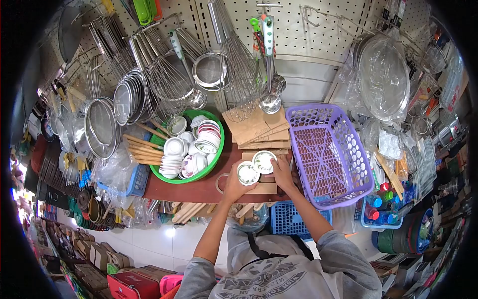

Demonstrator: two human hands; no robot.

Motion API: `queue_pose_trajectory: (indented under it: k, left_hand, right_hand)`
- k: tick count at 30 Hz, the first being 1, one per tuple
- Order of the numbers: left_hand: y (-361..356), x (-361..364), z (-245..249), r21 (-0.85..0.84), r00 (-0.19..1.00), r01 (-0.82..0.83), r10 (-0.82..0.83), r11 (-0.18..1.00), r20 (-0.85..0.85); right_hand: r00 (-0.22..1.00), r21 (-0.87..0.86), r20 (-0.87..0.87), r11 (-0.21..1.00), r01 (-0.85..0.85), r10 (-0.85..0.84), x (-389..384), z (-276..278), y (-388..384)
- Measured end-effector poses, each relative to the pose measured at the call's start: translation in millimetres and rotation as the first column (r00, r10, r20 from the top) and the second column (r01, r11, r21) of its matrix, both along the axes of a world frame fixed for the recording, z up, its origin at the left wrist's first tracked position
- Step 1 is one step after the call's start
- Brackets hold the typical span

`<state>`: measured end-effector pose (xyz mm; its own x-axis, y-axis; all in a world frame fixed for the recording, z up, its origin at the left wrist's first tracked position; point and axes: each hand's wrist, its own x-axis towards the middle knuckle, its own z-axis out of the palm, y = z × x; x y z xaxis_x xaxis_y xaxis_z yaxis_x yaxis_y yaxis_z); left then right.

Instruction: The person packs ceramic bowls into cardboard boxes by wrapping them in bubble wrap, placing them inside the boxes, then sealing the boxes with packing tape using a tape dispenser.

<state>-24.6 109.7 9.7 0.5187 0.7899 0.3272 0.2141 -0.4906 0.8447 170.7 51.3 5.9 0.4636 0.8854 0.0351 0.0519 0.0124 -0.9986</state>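
Two small white bowls with green and floral patterns are held side by side over the red-brown shelf. My left hand [236, 187] grips the left bowl [247, 173] by its outer side. My right hand [282, 172] has its fingers closed around the edge of the right bowl [264, 162]. The bowls' rims touch or nearly touch. To the left, a green basin [217, 162] holds stacks of similar small bowls [174, 146]. On the right lies a purple plastic basket [367, 191] with nothing seen inside it. Flattened brown cardboard [259, 124] lies behind my hands.
Whisks [231, 65], ladles [270, 102] and strainers [102, 122] hang from the pegboard at the back. Wooden handles [147, 149] jut out against the basin's left side. Below the shelf edge sits a blue crate [294, 219]. Bottles [384, 218] stand in a container at lower right.
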Motion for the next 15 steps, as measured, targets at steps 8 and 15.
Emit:
queue_pose_trajectory:
  k: [8, 15]
  left_hand:
    - [6.1, -11.4, -2.5, 0.011, 0.998, 0.035, -0.035, 0.999, 0.052]
    - [3.8, -18.4, 12.3, -0.039, 1.0, 0.022, -0.023, 0.999, -0.019]
  right_hand:
    - [0.767, -0.04, 0.638, 0.992, 0.12, -0.067, 2.7, 26.7, -15.4]
    - [0.7, -0.091, 0.713, 0.995, 0.038, 0.039, -1.7, 23.9, -13.1]
